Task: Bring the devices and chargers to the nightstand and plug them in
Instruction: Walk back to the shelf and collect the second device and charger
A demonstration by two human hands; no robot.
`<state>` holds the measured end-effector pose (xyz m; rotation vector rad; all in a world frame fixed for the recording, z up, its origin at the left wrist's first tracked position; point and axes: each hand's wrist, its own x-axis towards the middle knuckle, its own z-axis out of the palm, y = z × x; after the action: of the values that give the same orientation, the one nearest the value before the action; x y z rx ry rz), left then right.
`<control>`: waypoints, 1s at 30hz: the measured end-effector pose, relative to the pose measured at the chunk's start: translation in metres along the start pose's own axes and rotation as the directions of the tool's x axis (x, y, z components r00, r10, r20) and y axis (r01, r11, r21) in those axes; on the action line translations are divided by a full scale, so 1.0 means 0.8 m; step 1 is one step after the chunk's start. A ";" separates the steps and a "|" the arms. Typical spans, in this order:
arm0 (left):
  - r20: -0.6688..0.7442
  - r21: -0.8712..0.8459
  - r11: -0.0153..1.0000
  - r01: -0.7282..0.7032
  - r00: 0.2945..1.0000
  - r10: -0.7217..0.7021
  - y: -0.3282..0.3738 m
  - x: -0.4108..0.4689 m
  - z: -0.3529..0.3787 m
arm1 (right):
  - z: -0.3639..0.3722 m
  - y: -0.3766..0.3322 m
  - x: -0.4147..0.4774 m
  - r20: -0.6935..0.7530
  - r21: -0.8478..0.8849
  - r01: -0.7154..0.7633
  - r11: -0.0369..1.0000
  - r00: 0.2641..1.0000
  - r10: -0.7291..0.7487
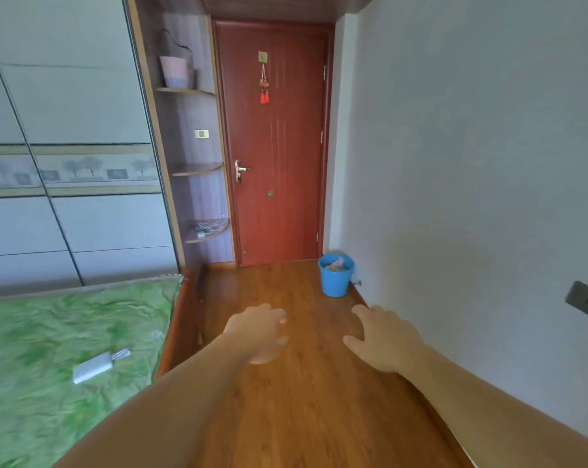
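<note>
A white power bank [91, 368] with a coiled white cable [121, 354] lies on the green bed cover [49, 332] at the lower left. More white cable and a small charger [207, 228] rest on the lowest corner shelf beside the door. My left hand [259, 332] hangs over the wooden floor with its fingers loosely curled and nothing in it. My right hand [380, 339] is held out over the floor near the wall, fingers apart and empty. No nightstand is in view.
A closed red door [275, 146] stands straight ahead. A blue bucket [336, 274] sits on the floor by the right wall. A wardrobe [66, 130] with sliding panels fills the left. A wall socket [586, 302] is on the right wall.
</note>
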<state>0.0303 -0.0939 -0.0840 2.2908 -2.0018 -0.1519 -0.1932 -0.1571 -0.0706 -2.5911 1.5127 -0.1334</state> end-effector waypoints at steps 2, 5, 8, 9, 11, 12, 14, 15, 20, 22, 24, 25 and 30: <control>0.014 0.012 0.999 0.036 0.999 -0.037 -0.017 0.039 0.002 | 0.005 0.004 0.060 -0.008 0.020 0.044 0.999 0.999 -0.044; 0.009 0.033 0.995 0.097 0.995 -0.097 -0.042 0.106 0.001 | 0.012 0.016 0.154 -0.001 0.040 0.115 0.993 0.993 -0.115; -0.015 0.099 0.984 0.146 0.989 -0.145 -0.062 0.184 -0.012 | 0.008 0.038 0.256 0.018 0.089 0.168 0.982 0.985 -0.170; -0.019 0.113 0.979 0.167 0.986 -0.166 -0.070 0.210 -0.020 | 0.003 0.045 0.292 0.036 0.111 0.174 0.978 0.983 -0.179; -0.038 0.124 0.972 0.199 0.980 -0.196 -0.091 0.262 -0.037 | -0.010 0.056 0.363 0.063 0.148 0.184 0.972 0.979 -0.195; -0.055 0.116 0.969 0.219 0.975 -0.214 -0.102 0.286 -0.046 | -0.014 0.059 0.396 0.068 0.162 0.192 0.968 0.976 -0.205; -0.086 0.077 0.959 0.273 0.960 -0.267 -0.125 0.330 -0.055 | -0.019 0.058 0.459 0.077 0.180 0.211 0.961 0.971 -0.227; -0.088 0.065 0.954 0.291 0.954 -0.285 -0.137 0.349 -0.056 | -0.019 0.054 0.489 0.081 0.177 0.221 0.959 0.968 -0.238; -0.075 0.062 0.931 0.361 0.931 -0.356 -0.216 0.438 -0.044 | -0.005 0.001 0.624 0.116 0.152 0.325 0.933 0.932 -0.343; -0.075 0.046 0.919 0.392 0.918 -0.389 -0.264 0.479 -0.037 | 0.007 -0.032 0.684 0.128 0.140 0.370 0.919 0.913 -0.387; -0.071 0.021 0.907 0.422 0.905 -0.419 -0.318 0.527 -0.028 | 0.023 -0.066 0.746 0.125 0.118 0.414 0.903 0.896 -0.427; -0.073 0.000 0.900 0.436 0.898 -0.435 -0.347 0.552 -0.023 | 0.033 -0.082 0.780 0.126 0.108 0.430 0.896 0.888 -0.442; -0.068 -0.110 0.874 0.474 0.873 -0.482 -0.504 0.688 -0.016 | 0.073 -0.162 0.962 0.203 0.005 0.457 0.889 0.870 -0.448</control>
<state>0.5010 -0.5855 -0.1330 2.6298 -1.3154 -0.1616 0.3046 -0.7604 -0.1016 -2.8451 0.8287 0.1124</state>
